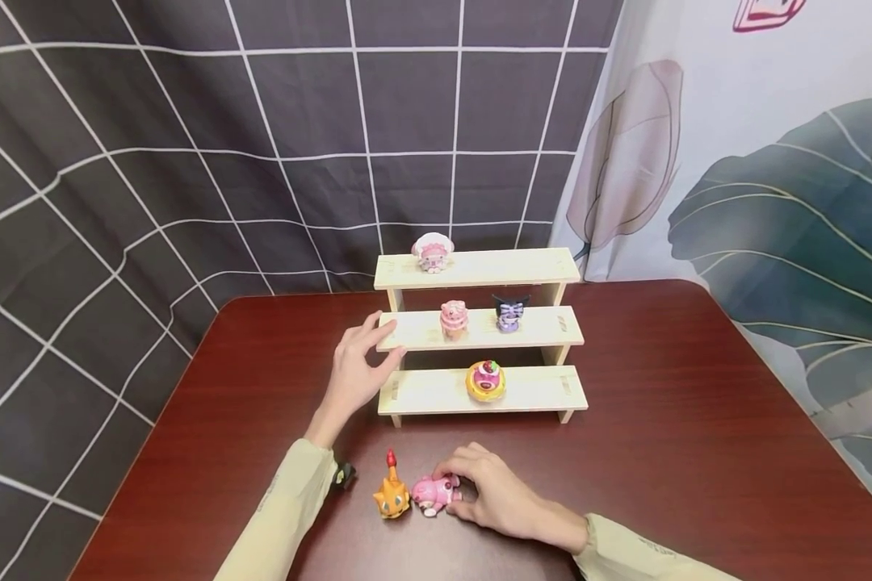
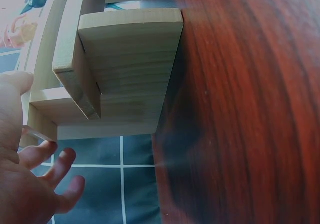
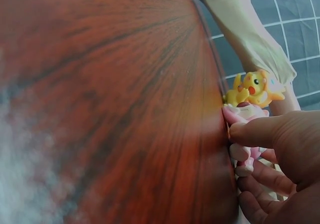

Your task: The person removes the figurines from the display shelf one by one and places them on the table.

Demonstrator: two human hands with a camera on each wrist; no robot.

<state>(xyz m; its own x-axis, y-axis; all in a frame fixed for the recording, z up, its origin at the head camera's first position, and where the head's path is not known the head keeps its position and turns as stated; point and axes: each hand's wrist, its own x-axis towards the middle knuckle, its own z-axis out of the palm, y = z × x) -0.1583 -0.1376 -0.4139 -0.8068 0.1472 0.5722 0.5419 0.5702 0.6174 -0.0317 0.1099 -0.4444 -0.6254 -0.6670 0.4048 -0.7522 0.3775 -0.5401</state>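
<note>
Pink toy point(image 1: 426, 491), lower centre, seems at the pick-up step — shelf point(image 1: 509, 268) mid-frame, its left end gripped by the left hand point(image 1: 356, 365), the right hand point(image 1: 496, 494) pinching the toy — and next calls for a lift clear of the orange toy point(image 1: 392, 495).

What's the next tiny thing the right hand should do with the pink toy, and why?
I'd probably lift the pink toy straight up with the right hand. Its finger and thumb already hold the toy, which lies on the table, and the orange toy is close beside it, so going up might avoid a bump.
</note>
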